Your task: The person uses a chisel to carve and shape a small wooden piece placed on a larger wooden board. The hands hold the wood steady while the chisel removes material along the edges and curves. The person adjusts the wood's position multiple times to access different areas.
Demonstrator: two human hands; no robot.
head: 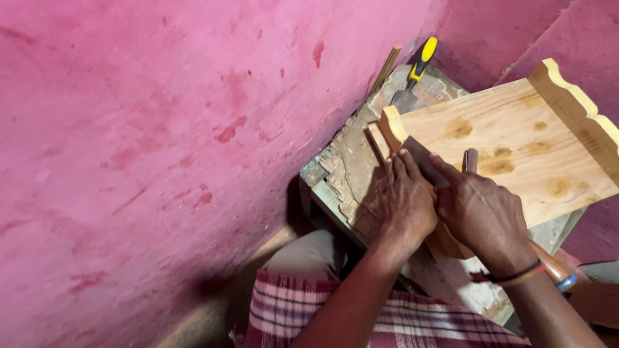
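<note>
Two hands, left hand (403,200) and right hand (480,212), press a scraper (422,158) on a board (516,142); screwdriver (419,64) beyond.

Wood panel (509,145) is pale, smooth, matt w/ brownish stains; scalloped edge strip (576,100) same bare wood. Desk (345,161) top is rough, worn, chipped w/ flaky paint. Screwdriver (418,67) has glossy yellow/black plastic grip; wall (161,142) matt pink plaster, scuffed

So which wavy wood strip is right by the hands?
The wavy strip on the board's left end, just above the left hand. The other wavy strip runs along the far right end, away from both hands.
</note>
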